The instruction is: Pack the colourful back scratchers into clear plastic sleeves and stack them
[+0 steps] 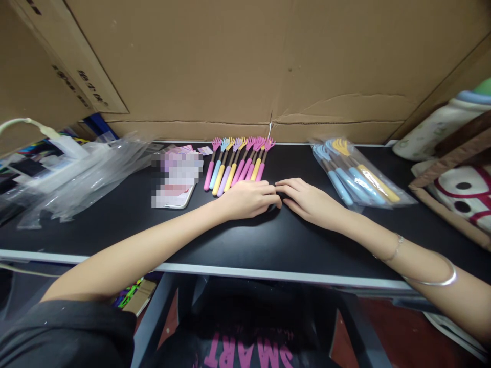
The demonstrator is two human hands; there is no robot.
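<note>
My left hand (249,199) rests palm down on the black table (115,214), fingers loosely curled and together, nothing visible in it. My right hand (307,201) lies flat beside it, fingers stretched out, its fingertips meeting those of the left hand. Just beyond the left hand lies a row of several hand-shaped back scratchers (236,163) with pink, blue, yellow and purple handles. The left knuckles sit close to the lower ends of the handles.
A clear bag of blue and yellow scratchers (356,176) lies right of my hands. A phone (174,181) and clear plastic bags (76,176) lie to the left. Cardboard (268,66) walls the back edge. A cushioned seat (456,194) stands at right.
</note>
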